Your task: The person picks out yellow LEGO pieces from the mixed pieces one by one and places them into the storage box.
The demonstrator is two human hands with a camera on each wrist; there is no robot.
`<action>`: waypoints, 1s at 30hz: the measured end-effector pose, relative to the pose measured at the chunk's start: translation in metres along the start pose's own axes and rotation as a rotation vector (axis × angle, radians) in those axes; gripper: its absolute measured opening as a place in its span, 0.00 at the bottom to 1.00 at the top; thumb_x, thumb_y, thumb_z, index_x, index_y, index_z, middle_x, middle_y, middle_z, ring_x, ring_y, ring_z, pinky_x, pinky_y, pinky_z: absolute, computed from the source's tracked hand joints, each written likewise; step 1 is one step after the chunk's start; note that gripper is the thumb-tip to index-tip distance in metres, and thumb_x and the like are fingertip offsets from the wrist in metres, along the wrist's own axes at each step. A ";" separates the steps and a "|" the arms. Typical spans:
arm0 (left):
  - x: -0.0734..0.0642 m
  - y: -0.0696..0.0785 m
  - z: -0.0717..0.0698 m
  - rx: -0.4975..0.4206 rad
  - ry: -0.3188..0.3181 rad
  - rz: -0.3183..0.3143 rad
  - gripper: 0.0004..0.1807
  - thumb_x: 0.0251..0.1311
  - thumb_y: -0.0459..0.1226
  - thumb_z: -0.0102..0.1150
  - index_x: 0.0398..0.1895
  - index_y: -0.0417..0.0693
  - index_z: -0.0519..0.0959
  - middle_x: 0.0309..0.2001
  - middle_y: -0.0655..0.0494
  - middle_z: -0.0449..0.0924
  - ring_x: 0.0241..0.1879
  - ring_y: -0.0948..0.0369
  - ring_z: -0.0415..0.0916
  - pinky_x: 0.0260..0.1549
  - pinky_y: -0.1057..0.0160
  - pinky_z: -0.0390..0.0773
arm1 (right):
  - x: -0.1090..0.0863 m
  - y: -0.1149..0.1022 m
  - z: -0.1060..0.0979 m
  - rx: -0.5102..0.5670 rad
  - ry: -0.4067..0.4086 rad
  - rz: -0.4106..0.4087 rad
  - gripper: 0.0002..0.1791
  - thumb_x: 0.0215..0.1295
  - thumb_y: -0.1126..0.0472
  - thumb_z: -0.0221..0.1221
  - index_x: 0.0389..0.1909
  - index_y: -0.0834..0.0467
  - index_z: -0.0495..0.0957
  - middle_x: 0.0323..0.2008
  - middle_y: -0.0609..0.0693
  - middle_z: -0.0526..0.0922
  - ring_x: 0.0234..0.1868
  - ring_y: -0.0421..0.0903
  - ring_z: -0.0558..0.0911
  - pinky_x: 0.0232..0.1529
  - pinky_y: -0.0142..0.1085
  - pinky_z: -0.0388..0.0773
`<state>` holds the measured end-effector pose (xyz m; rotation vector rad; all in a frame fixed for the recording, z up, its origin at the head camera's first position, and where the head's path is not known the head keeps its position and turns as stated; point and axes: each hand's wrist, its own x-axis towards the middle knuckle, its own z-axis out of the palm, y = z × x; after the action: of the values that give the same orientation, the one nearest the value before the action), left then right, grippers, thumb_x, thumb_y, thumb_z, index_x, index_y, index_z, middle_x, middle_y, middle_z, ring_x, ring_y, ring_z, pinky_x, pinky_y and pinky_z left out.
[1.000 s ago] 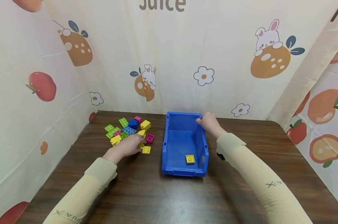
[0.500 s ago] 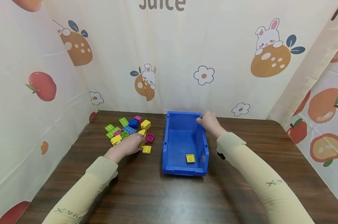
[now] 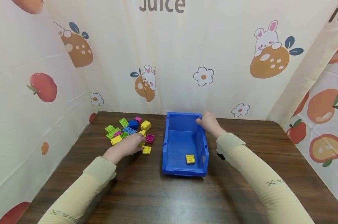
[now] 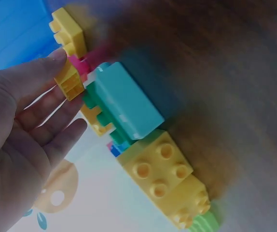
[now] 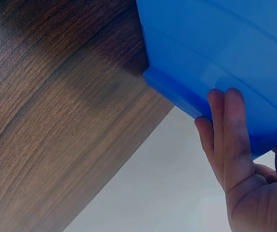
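My left hand (image 3: 127, 145) is at the near right side of a loose pile of toy building bricks. In the left wrist view its thumb and fingers pinch a small yellow brick (image 4: 70, 82). A square yellow brick (image 3: 147, 150) and a magenta brick (image 3: 150, 138) lie just right of that hand. My right hand (image 3: 210, 123) grips the far right rim of a blue plastic bin (image 3: 185, 172), its fingers flat along the outer wall (image 5: 211, 58) in the right wrist view. Inside the bin, toward the front, lies one yellow brick (image 3: 190, 159).
Around the left hand lie green bricks (image 3: 123, 122), blue bricks (image 3: 129, 130), and yellow bricks (image 3: 145, 125), with a pink brick (image 3: 138, 119) at the back. The brown wooden table (image 3: 169, 199) ends at a printed curtain (image 3: 174, 62) behind and to both sides.
The left hand stays at the pile with almost no shift, and the right hand keeps its grip on the bin. The bricks and bin keep their places.
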<state>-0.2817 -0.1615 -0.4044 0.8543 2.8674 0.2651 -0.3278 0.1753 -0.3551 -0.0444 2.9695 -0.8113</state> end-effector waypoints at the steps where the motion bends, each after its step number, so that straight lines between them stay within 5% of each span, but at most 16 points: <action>1: 0.000 0.001 -0.001 -0.001 0.001 0.001 0.19 0.52 0.36 0.68 0.49 0.41 0.81 0.45 0.49 0.81 0.44 0.55 0.78 0.49 0.54 0.78 | 0.000 0.000 0.000 -0.001 0.000 -0.001 0.22 0.64 0.61 0.49 0.10 0.55 0.58 0.09 0.46 0.61 0.11 0.41 0.66 0.13 0.29 0.65; 14: -0.008 0.021 -0.028 0.028 0.029 0.090 0.19 0.51 0.36 0.69 0.47 0.41 0.81 0.42 0.50 0.80 0.41 0.57 0.78 0.46 0.58 0.80 | 0.003 0.003 0.003 0.000 0.001 -0.005 0.23 0.64 0.61 0.50 0.10 0.55 0.57 0.09 0.46 0.61 0.12 0.41 0.67 0.14 0.29 0.66; 30: -0.014 0.047 -0.069 0.107 0.021 0.072 0.20 0.52 0.38 0.69 0.49 0.43 0.81 0.45 0.50 0.81 0.45 0.56 0.78 0.46 0.59 0.80 | 0.002 0.001 0.003 -0.008 -0.014 0.014 0.22 0.64 0.61 0.49 0.10 0.55 0.57 0.09 0.46 0.62 0.12 0.41 0.67 0.13 0.28 0.66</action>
<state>-0.2580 -0.1395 -0.3266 0.9807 2.8966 0.1306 -0.3293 0.1744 -0.3577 -0.0291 2.9563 -0.7937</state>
